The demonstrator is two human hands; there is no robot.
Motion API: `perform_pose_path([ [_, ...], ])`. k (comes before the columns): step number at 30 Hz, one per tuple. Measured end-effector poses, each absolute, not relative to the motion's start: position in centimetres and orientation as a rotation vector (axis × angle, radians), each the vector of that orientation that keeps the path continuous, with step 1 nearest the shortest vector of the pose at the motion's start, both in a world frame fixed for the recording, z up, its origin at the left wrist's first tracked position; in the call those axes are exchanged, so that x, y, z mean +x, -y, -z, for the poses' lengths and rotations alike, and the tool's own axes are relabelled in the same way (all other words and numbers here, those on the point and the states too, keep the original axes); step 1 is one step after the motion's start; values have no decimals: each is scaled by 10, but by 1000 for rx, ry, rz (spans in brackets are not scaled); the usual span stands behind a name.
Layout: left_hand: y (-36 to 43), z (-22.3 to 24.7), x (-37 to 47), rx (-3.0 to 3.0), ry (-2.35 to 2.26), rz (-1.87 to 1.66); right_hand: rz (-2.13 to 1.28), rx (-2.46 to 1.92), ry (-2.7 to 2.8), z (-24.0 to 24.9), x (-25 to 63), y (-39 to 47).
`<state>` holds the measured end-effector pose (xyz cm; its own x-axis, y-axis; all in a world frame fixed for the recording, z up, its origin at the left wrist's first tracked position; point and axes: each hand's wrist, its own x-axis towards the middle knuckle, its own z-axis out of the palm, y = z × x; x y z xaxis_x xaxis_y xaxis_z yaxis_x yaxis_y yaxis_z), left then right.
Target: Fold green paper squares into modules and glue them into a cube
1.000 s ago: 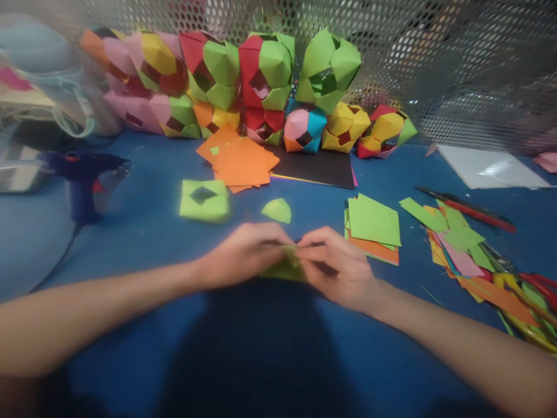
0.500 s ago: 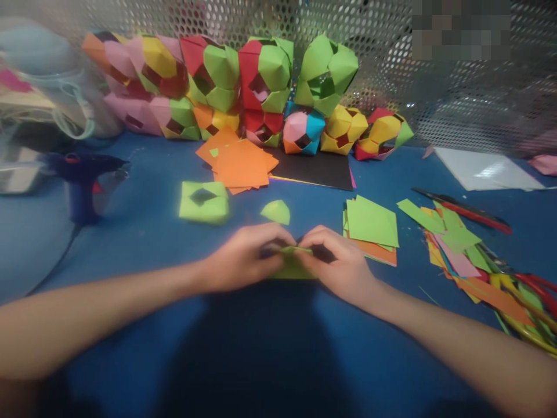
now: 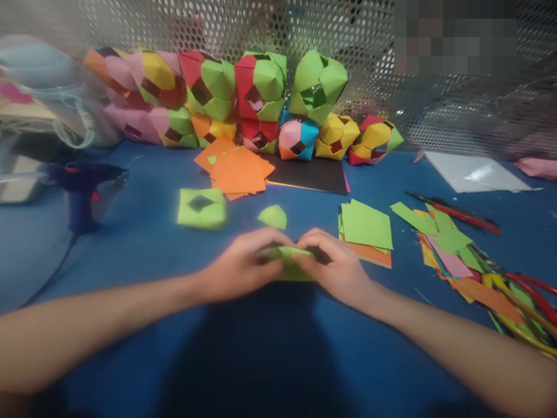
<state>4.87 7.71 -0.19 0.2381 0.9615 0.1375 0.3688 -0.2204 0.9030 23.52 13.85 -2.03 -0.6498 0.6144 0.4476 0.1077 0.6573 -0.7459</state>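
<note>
Between my two hands is a green sheet of paper (image 3: 295, 270), partly folded, its far edge pinched by my fingertips. My left hand (image 3: 248, 261) is closed on its left side, and my right hand (image 3: 333, 261) grips the right side. The fingers hide much of the fold. Just beyond my hands lies a small rounded green paper piece (image 3: 273, 217). Farther left sits a green folded paper box (image 3: 202, 218) with a diamond-shaped opening on top. A stack of green and orange paper squares (image 3: 368, 225) rests to the right of my right hand.
Colourful folded-paper shapes (image 3: 263, 84) are stacked along a perforated metal screen (image 3: 374, 75). Orange sheets (image 3: 239, 169) overlap a black sheet (image 3: 313, 175). A blue glue gun (image 3: 82, 191) stands left. At right lie paper strips (image 3: 452, 241), a red-and-black cutter (image 3: 465, 215) and scissors (image 3: 531, 296).
The head view has tilted and shifted slightly, so the background sits a little lower and to the left. Both hands keep their grip on the green paper, whose far edge now looks more curved.
</note>
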Motion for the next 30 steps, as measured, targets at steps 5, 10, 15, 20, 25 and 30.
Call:
perform_pose_path([
  [5,-80,-3,47,1709,-1247,-934,-946,-566,2137,20,235,-139],
  [10,-83,1,47,1739,-1305,-958,-975,-609,2126,21,235,-140],
  [15,-83,5,46,1819,-1270,-1010,-1012,-683,2109,21,234,-140],
  [20,-82,3,46,1826,-1228,-1002,-1020,-665,2101,20,234,-139],
  [25,-83,2,48,1788,-1241,-991,-996,-619,2108,20,233,-139],
  [30,-83,1,50,1741,-1296,-954,-998,-616,2124,20,233,-139],
])
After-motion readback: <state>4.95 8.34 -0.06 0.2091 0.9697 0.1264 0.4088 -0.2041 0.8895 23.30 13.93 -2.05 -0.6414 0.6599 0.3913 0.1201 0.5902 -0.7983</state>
